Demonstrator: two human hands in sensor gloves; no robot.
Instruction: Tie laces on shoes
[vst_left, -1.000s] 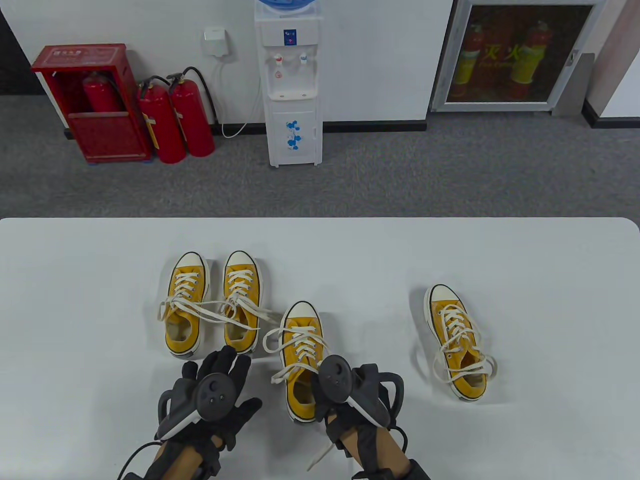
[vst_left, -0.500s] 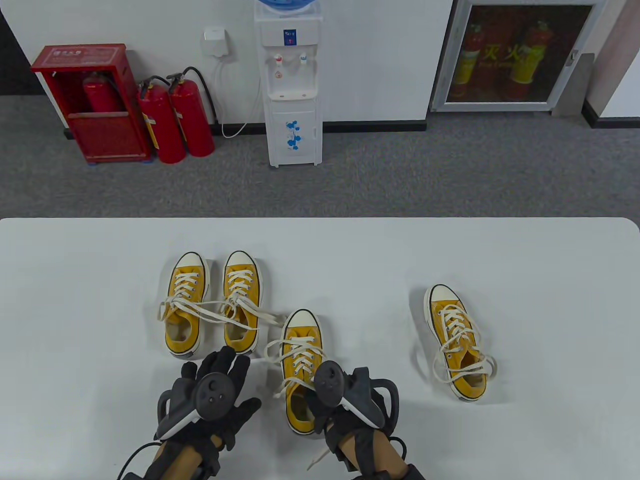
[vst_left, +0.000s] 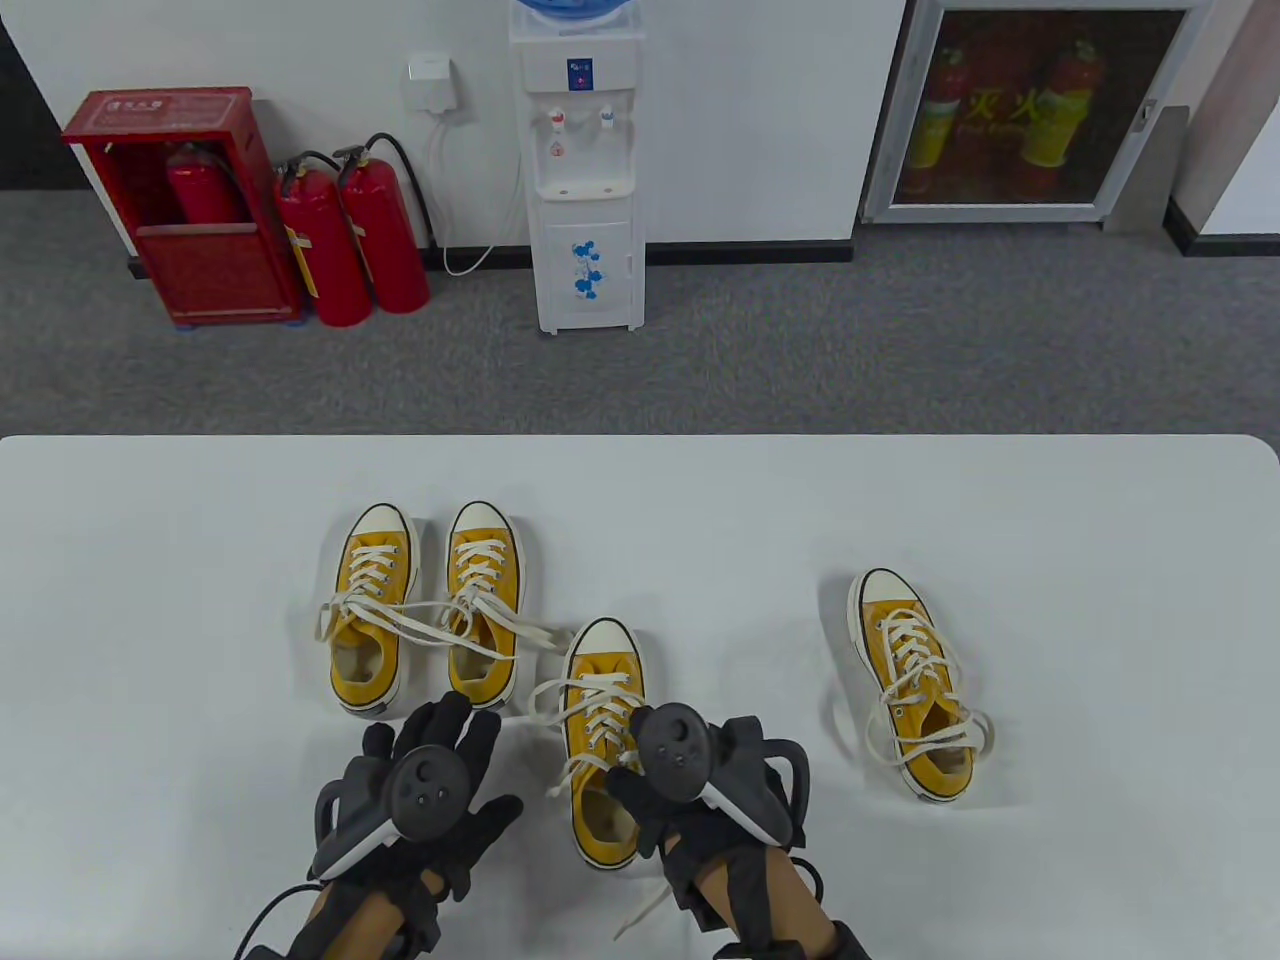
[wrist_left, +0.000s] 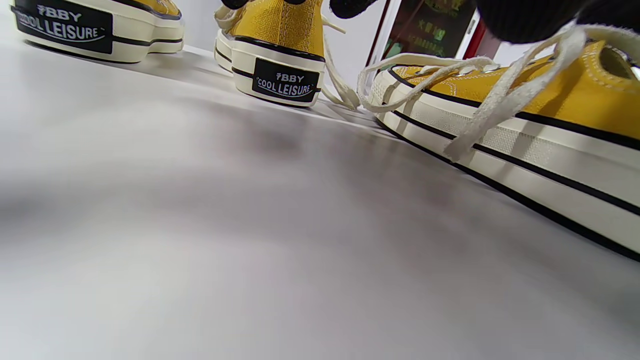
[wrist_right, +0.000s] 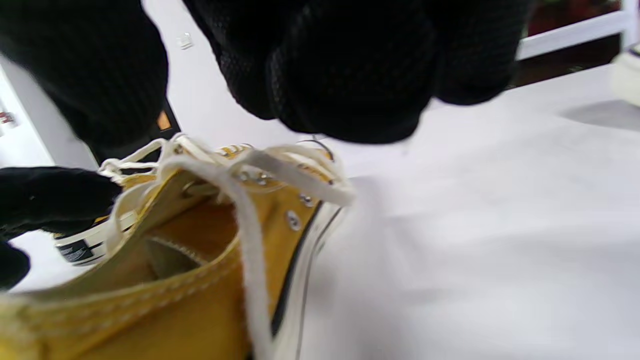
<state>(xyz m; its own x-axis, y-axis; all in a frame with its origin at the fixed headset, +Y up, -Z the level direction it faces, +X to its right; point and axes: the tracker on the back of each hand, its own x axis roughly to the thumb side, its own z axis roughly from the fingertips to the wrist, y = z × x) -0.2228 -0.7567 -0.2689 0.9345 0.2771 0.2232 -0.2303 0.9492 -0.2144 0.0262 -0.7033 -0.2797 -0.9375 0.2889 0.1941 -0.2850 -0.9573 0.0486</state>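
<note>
The left hand (vst_left: 425, 790) lay flat on the desk (vst_left: 150, 600), fingers spread. The right hand (vst_left: 690, 790) hovered over the near middle shoe (vst_left: 600, 730); whether its grip pinched the lace (wrist_right: 250, 240) couldn't be told.

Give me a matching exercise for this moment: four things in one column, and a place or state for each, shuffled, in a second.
Things:
1. left hand
2. right hand
3. far-right shoe
4. pair of shoes

Places or states:
A. standing alone, apart from the others
B. side by side, laces loose and crossing each other
C. fingers spread, flat on the table
D. over the heel end of the middle shoe

Pairs: 1-C, 2-D, 3-A, 4-B
</note>
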